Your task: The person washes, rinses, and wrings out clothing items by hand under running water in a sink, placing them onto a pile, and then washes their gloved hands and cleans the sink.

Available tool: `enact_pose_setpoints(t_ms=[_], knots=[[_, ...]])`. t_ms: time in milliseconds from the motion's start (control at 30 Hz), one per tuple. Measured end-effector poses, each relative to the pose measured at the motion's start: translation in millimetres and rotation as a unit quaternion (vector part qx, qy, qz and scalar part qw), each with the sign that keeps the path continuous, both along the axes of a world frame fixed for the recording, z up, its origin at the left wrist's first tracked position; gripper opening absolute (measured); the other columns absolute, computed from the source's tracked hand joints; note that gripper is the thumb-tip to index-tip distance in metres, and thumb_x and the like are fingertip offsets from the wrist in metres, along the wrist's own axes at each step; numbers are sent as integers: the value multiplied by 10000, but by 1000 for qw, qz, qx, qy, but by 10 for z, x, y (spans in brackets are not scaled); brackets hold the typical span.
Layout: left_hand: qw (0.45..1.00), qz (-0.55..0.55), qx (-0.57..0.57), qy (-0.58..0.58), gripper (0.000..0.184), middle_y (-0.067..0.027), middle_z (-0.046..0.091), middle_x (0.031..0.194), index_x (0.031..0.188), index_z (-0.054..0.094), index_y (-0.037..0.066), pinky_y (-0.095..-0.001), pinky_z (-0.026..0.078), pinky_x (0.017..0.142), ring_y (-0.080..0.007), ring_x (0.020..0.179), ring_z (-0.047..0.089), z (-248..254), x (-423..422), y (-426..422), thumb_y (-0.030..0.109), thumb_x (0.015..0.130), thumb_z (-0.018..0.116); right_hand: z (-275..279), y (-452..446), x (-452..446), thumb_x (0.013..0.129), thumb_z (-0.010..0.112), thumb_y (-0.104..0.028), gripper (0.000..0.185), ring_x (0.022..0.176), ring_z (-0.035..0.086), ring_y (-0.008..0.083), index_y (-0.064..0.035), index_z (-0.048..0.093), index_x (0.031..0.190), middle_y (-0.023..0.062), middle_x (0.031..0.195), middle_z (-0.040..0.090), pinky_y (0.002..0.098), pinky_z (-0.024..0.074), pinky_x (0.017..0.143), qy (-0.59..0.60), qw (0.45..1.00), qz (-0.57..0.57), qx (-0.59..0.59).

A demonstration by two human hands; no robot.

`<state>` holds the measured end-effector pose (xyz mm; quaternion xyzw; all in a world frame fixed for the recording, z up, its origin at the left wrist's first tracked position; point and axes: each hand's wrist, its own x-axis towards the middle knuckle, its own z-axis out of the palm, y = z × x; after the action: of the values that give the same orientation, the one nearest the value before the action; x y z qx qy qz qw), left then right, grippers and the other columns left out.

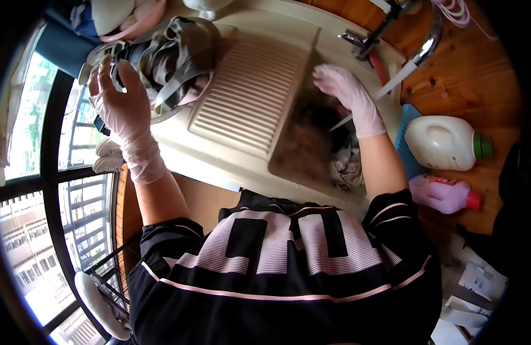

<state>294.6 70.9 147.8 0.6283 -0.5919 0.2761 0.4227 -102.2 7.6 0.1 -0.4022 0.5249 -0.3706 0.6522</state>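
My left hand (120, 106), in a thin whitish glove, is raised at the left beside a heap of grey clothes (182, 54), with its fingers apart and nothing in them. My right hand (345, 91), gloved the same way, hovers over the sink basin (280, 164). Its fingers stretch leftward, and I see nothing held. Dark, wet laundry (317, 123) lies in the basin, partly blurred, with a pale crumpled cloth (347, 169) near my right forearm. A thin white stream slants from the chrome faucet (429, 46) behind my right wrist into the basin.
A ribbed washboard (248, 86) is built into the sink counter, left of the basin. At the right stand or lie a white jug with a green cap (441, 141) and a pink bottle with a red cap (441, 192). A pink tub (145, 23) holds cloth at upper left.
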Motion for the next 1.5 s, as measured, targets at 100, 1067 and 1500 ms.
enact_pose_setpoints(t_ms=[100,1067,1500], knots=[[872,-363,-94,316,236,-118,596,1057,1073,566,-23,-294,491,783,-206,910,584,-163,-731,-224,42,848,593,-494,237,-551,860,596,-282,347,835,616,191,-37,570,1104,92,1007,627,285,490,715,-33,992,-98,72],[86,-174,627,755,570,-89,522,1252,1267,482,184,-477,390,911,-293,1122,474,-2137,-2929,-570,570,847,490,-363,819,-573,723,534,61,604,896,513,106,78,372,1304,82,1054,531,230,437,794,49,972,-202,-110],[-703,8,-48,710,348,-103,607,857,929,552,29,-382,489,743,-272,770,586,-1890,-3221,-521,348,802,610,150,727,32,804,640,-192,204,777,562,361,-26,583,907,183,859,571,423,453,699,415,805,-179,-385]])
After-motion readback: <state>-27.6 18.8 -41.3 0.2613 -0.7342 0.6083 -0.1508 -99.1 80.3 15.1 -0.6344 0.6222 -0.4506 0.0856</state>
